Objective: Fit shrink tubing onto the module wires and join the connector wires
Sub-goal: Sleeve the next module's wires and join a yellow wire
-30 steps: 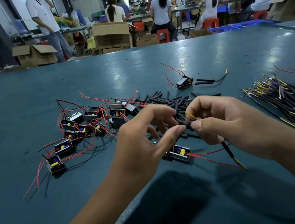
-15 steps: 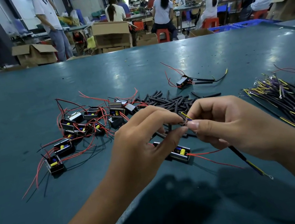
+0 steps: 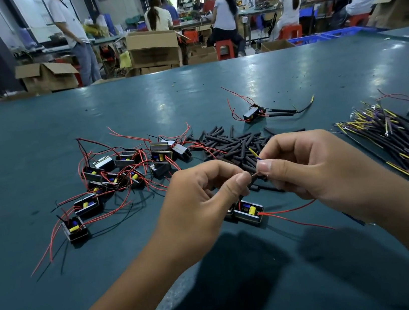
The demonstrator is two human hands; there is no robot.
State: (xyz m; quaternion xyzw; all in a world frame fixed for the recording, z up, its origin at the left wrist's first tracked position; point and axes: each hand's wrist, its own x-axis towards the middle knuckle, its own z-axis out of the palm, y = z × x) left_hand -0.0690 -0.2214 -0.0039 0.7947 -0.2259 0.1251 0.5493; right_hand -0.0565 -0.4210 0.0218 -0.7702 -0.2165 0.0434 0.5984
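Copper strands are pinched between left hand (image 3: 204,197) and right hand (image 3: 312,166); uneven twisting could fray them, leaving module (image 3: 248,210) weakly joined.

I am in a factory workroom. Past my hands (image 3: 255,187) lies a big green table (image 3: 38,141). Far beyond it, workers (image 3: 226,17) sit at long benches among cardboard boxes (image 3: 151,48).

Teal table (image 3: 38,141), open cardboard boxes (image 3: 49,76), red stools (image 3: 224,47), blue crates (image 3: 323,36), seated workers (image 3: 226,17)
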